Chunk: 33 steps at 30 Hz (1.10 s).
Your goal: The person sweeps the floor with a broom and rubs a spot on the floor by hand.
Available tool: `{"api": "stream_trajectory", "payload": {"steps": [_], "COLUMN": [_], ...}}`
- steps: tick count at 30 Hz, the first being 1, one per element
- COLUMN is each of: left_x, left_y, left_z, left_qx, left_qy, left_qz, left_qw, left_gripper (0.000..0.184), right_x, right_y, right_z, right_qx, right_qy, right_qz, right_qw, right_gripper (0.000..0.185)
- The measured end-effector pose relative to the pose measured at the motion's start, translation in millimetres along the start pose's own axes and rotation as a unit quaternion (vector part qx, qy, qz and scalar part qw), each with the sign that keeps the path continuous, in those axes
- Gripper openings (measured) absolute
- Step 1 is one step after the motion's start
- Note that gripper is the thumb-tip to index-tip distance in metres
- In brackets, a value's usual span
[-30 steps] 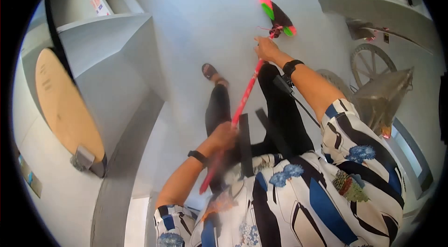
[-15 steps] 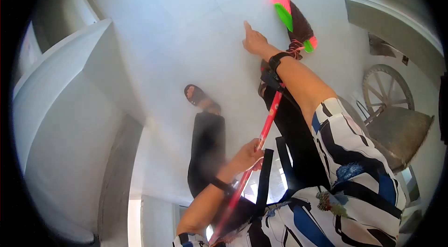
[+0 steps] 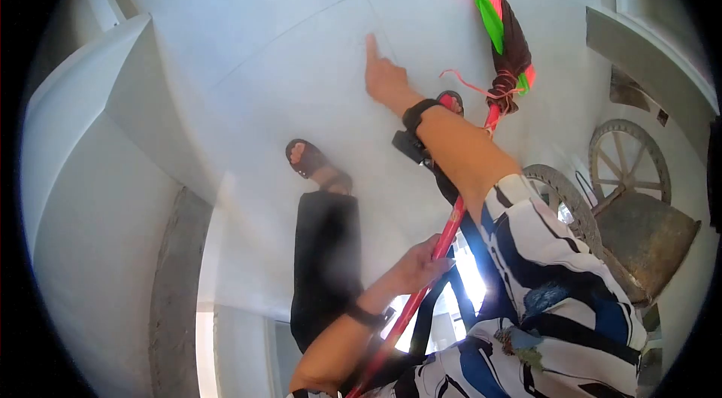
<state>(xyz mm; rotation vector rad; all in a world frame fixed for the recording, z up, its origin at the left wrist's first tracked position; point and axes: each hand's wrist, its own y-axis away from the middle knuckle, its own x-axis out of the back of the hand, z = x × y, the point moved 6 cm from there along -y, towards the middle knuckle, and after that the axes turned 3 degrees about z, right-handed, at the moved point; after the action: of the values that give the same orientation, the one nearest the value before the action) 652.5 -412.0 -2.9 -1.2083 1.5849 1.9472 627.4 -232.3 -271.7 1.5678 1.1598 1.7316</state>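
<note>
A broom with a red handle (image 3: 451, 226) slants up from the bottom of the head view. Its pink and green bristles (image 3: 490, 20) lie over the floor at the upper right, partly wrapped in a brown cloth (image 3: 514, 48) tied on with pink string. My left hand (image 3: 419, 266) is closed round the handle in front of my body. Stretched forward, my right hand (image 3: 387, 80) points with its index finger, the other fingers curled, and holds nothing. My right forearm passes over the handle and hides part of it.
Pale tiled floor (image 3: 278, 59) lies ahead, with my sandalled feet on it. On the right stand spoked wheels (image 3: 630, 163) beside a worn brown metal body (image 3: 648, 236). A curved pale wall edge (image 3: 124, 71) rises on the left, and a ledge (image 3: 650, 52) at the upper right.
The broom head has shifted right and slightly up in the view. My right hand has moved left and a little lower, still pointing; my left hand keeps its grip, slightly farther right.
</note>
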Motion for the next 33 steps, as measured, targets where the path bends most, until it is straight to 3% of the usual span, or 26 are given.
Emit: {"api": "stream_trajectory", "payload": {"steps": [4,7,9,10,11,13,14,16,18,22,26,27,29,30,32,33], "left_x": [-0.1,5.9,0.9,2.4,3.4,4.6,6.9,2.4,2.9,5.5,5.8,5.3,5.3,5.6,5.1,6.6], "left_y": [3.1,-0.1,-5.5,-4.9,-6.0,-3.5,-1.7,-2.5,-2.0,-5.2,-5.4,-4.7,-5.3,-5.0,-3.5,-3.4], "left_z": [1.3,1.6,-0.2,-1.5,-2.9,-2.8,-1.0,1.2,-1.2,-0.4,1.5,-0.3,-2.9,-1.6,-3.9,-6.6], "left_qx": [-0.035,-0.071,-0.108,-0.096,-0.085,-0.104,-0.124,-0.109,-0.088,-0.128,-0.111,-0.111,-0.128,-0.129,-0.099,-0.097], "left_qy": [-0.012,-0.051,-0.084,-0.075,-0.066,-0.050,-0.036,-0.028,-0.016,-0.042,-0.019,-0.019,0.004,0.005,0.042,0.044], "left_qz": [-0.020,-0.003,0.010,0.011,0.014,0.024,0.033,0.031,0.029,0.035,0.044,0.043,0.034,0.034,0.039,0.040], "left_qw": [0.999,0.996,0.991,0.992,0.994,0.993,0.991,0.993,0.996,0.990,0.993,0.993,0.991,0.991,0.993,0.994], "left_gripper": [0.039,0.041,0.041,0.040,0.040,0.036,0.033,0.032,0.031,0.030,0.028,0.028,0.026,0.026,0.023,0.023], "right_x": [-9.2,-5.0,1.2,-5.2,-15.1,-19.1,-10.1,-0.1,7.3,20.4,-31.1,-38.8,-61.2,-63.2,-63.0,-64.0], "right_y": [12.4,12.4,14.4,2.7,-18.1,-27.2,-33.1,-38.1,-46.3,-33.6,-7.0,0.8,11.0,6.6,-8.4,-16.6], "right_z": [-12.2,0.9,24.7,33.8,29.5,13.9,25.2,35.9,19.6,6.3,-11.5,-16.1,-23.7,-24.4,-28.6,-25.3], "right_qx": [0.047,-0.036,-0.090,-0.089,0.039,0.165,0.012,-0.140,-0.089,-0.151,-0.140,-0.140,-0.202,-0.202,-0.191,-0.194], "right_qy": [0.023,-0.057,-0.147,-0.146,0.008,0.161,-0.105,-0.358,-0.527,-0.573,-0.562,-0.562,-0.609,-0.608,-0.734,-0.734], "right_qz": [0.004,0.050,0.137,0.136,0.104,0.065,0.003,-0.055,-0.084,0.014,-0.159,-0.159,-0.222,-0.222,-0.191,-0.193], "right_qw": [0.999,0.996,0.975,0.976,0.994,0.971,0.994,0.921,0.841,0.806,0.800,0.800,0.734,0.735,0.623,0.622], "right_gripper": [0.081,0.072,0.045,0.045,0.029,0.017,0.015,0.015,0.015,0.015,0.018,0.018,0.019,0.019,0.020,0.020]}}
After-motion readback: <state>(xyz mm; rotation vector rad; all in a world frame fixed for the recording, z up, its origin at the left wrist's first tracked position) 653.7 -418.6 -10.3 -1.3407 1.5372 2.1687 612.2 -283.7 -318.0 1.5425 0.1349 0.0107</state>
